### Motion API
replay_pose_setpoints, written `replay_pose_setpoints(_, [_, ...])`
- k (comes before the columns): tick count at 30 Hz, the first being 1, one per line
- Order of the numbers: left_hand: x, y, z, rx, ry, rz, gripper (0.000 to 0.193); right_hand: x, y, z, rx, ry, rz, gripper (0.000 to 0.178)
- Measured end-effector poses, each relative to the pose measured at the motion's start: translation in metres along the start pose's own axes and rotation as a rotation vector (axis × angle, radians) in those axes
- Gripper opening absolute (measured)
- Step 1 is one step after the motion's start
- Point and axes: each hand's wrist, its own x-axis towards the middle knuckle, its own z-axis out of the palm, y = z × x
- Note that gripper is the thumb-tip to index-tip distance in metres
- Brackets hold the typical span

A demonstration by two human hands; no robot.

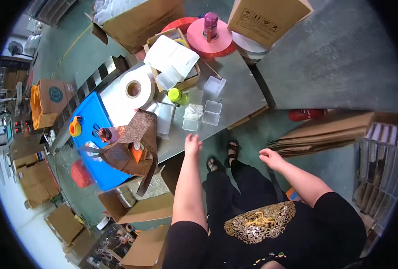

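L hand — by empty clear tubs

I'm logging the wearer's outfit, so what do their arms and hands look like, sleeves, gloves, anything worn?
Both forearms are bare. The left hand and right hand wear no gloves, and no watch or rings show. Short black sleeves end above the elbows.

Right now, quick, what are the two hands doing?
Left hand: open, holding nothing, at the metal table's edge near the small clear boxes.
Right hand: loosely open, empty, in the air.
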Motion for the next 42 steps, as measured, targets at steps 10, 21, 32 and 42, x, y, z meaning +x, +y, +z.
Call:
replay_pose_setpoints(10, [0.13,0.094,0.065,0.592,0.5,-0.124,0.096,0.005,-0.005,0.028,0.026,-0.145,0.127,0.031])
replay_pose_setpoints(21, [0.136,0.035,-0.011,0.103,0.127,-0.046,0.069,0.046,-0.029,0.101,0.392,-0.049,0.141,0.033])
replay_pose_setpoints(32, [0.105,0.034,-0.06,-0.475,-0.331,0.102,0.06,0.131,-0.118,0.155,0.356,-0.252,0.015,0.038])
replay_pose_setpoints(42, [0.014,0.056,-0.073,-0.415,-0.47,0.148,0.082,0.148,-0.204,0.176,0.591,-0.379,-0.163,0.073])
